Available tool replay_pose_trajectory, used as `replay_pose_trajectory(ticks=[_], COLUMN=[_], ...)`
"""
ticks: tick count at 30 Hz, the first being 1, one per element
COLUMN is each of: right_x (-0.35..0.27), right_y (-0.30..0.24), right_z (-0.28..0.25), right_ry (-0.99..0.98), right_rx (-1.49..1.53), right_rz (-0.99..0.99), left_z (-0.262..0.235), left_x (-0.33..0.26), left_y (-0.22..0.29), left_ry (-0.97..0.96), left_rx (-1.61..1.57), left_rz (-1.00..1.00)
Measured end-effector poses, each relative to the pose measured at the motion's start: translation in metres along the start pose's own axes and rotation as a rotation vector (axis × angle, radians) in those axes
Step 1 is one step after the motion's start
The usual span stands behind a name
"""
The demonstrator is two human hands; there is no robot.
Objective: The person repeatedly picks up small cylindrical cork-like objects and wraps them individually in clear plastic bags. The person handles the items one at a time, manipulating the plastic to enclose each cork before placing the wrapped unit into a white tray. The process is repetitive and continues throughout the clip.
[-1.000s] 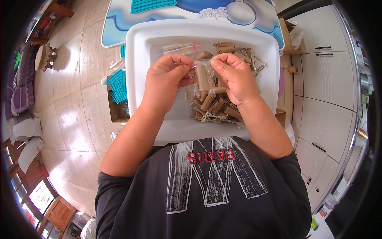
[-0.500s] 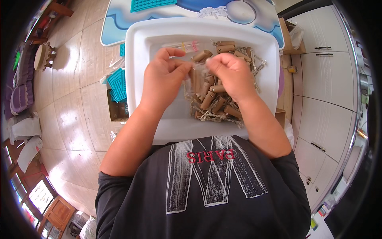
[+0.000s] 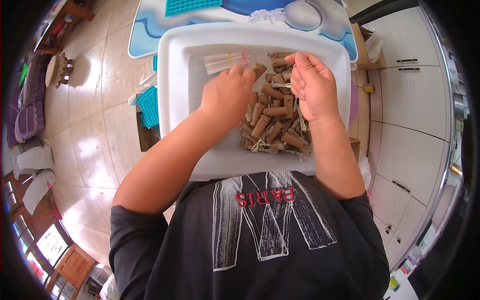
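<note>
My left hand (image 3: 227, 95) reaches over the white tub (image 3: 175, 100), its fingers pointing down beside a brown cork-shaped piece (image 3: 258, 71). Its fingertips are blurred and partly hidden, so its grip does not show. My right hand (image 3: 315, 90) is raised over the tub's right side with curled fingers and thumb and forefinger pinched together; what they hold, if anything, cannot be made out. Below the hands lies a pile of brown cork-shaped pieces (image 3: 275, 111) with bundles of thin clear wire (image 3: 265, 145). Clear plastic bags (image 3: 216, 62) with yellow and pink strips lie near the tub's far wall.
Behind the tub stands a blue-and-white patterned table (image 3: 150, 32) with a teal tray (image 3: 192, 6) and a heap of small white pieces (image 3: 267, 16). More teal trays (image 3: 148, 106) sit in a box at the left. White cabinets (image 3: 400, 95) line the right side.
My hands have moved apart. The left has shifted right and turned palm down; the right has moved right and up. The clear bag between them no longer shows there.
</note>
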State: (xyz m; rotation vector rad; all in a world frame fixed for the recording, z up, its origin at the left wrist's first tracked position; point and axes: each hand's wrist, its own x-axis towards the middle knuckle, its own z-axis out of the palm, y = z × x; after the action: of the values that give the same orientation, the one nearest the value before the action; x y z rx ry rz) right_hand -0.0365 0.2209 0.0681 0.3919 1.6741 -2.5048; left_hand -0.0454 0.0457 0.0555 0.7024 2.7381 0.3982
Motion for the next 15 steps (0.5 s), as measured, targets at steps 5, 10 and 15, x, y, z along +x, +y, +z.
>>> replay_pose_trajectory(ticks=[5,10,15], right_x=[0.001,-0.002,0.004], right_y=[0.002,0.002,0.006], right_z=[0.003,-0.001,-0.006], right_ry=[-0.021,-0.037,0.04], right_rx=[-0.018,-0.099,-0.115], right_rz=[0.0,-0.015,-0.019], left_z=[0.021,0.004,-0.004], left_x=[0.029,0.03,0.009], left_y=[-0.008,-0.008,-0.013], left_ry=[0.186,0.15,0.136], left_rx=[-0.142,-0.396,-1.152], left_rz=[-0.173,-0.218,-0.122])
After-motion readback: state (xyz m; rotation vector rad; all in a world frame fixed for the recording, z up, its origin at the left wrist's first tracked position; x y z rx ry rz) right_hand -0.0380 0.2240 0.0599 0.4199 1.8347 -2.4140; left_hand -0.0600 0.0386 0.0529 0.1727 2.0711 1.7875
